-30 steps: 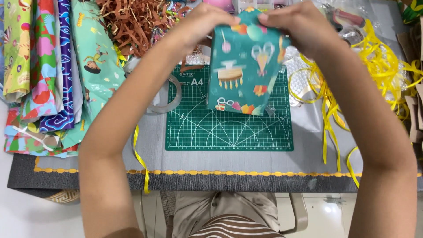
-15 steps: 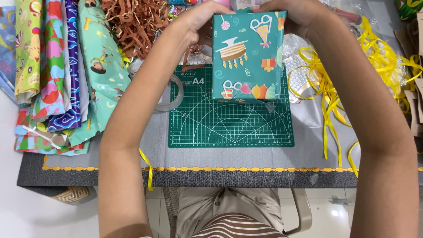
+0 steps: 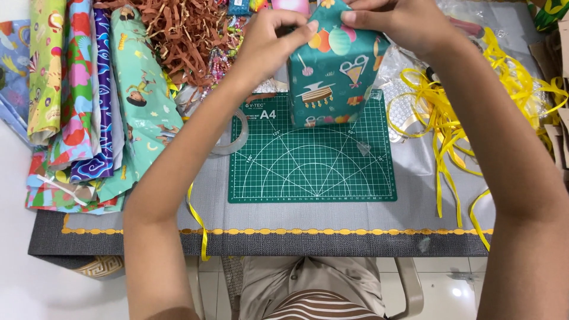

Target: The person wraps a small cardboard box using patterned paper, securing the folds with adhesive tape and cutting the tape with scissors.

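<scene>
The box (image 3: 335, 77) I hold is wrapped in smooth, slightly glossy teal paper. My cutting mat (image 3: 312, 163) looks matt rubbery plastic. The yellow ribbon (image 3: 441, 112) is shiny.

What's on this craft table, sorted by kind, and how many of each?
Wrapped box, held by left hand and right hand: 1
Green cutting mat: 1
Clear tape roll: 1
Yellow ribbon tangle: 1
Brown paper shred pile: 1
Total: 5
</scene>
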